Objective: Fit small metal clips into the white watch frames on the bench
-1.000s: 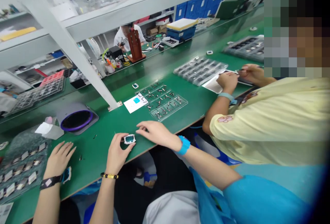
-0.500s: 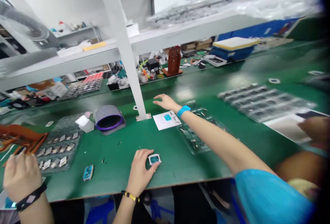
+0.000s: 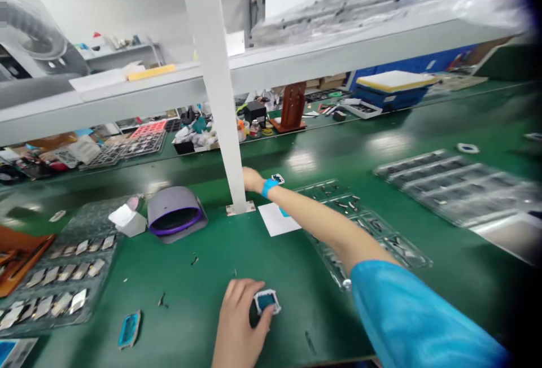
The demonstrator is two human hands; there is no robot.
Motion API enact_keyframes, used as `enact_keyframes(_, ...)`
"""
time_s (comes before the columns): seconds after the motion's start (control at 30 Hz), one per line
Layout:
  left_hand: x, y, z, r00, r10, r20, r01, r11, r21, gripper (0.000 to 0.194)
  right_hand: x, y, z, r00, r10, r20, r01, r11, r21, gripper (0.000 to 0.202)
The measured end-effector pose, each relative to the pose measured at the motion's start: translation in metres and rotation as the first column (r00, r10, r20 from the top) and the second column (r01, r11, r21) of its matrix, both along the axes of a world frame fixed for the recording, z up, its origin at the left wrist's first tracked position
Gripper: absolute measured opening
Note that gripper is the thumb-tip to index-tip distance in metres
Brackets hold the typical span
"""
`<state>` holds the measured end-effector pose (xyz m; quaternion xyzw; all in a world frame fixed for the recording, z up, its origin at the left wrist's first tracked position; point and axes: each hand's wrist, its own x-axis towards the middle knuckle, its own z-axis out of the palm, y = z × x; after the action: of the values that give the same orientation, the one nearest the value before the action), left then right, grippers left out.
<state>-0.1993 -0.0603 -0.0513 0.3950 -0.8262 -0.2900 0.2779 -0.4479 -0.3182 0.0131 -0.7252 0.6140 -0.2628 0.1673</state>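
Observation:
My left hand (image 3: 243, 317) rests low over the green bench, thumb and fingers closed round the edges of a small white-rimmed, watch-case-like frame (image 3: 266, 301) with a dark blue centre. Past the white paper sheet (image 3: 271, 222), my right hand (image 3: 252, 179) reaches to the foot of a white post (image 3: 222, 97); the post hides its fingers. Another white-rimmed frame (image 3: 278, 178) lies just beyond my right wrist. A similar frame with a bright blue inside (image 3: 129, 329) lies on the bench to the left.
Beneath my right forearm is a clear tray of small parts (image 3: 359, 224). Another clear tray (image 3: 449, 187) lies farther right. At left stand a purple-rimmed grey hood (image 3: 175, 213), a white box (image 3: 129, 220) and a tray of metal pieces (image 3: 63, 272). A shelf (image 3: 339, 55) spans overhead.
My right hand has gone left, behind the post. The view has shifted, and the co-worker's hand at the left is out of sight. My left hand keeps hold of the frame.

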Motion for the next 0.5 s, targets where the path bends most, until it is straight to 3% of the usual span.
enact_keyframes(0.1,-0.001,0.005,0.011,1.000,0.000,0.005,0.000,0.999,0.032,0.032,-0.029,0.017,0.003,0.936,-0.320,-0.150,0.325,0.946,0.011,0.029)
enact_keyframes(0.17,-0.001,0.006,0.015,1.000,-0.011,0.016,0.010,0.999,0.050,0.034,-0.046,0.028,0.000,0.880,-0.419,-0.223,0.435,0.900,0.026,0.033)
enact_keyframes(0.37,0.004,0.004,0.012,1.000,-0.016,0.018,0.016,1.000,0.020,0.036,-0.062,0.033,-0.023,0.836,-0.441,-0.325,0.478,0.877,0.040,0.033)
enact_keyframes(0.5,0.005,0.002,0.008,1.000,-0.015,0.025,0.016,0.999,-0.036,0.033,-0.058,0.034,-0.024,0.839,-0.434,-0.329,0.458,0.889,-0.005,0.026)
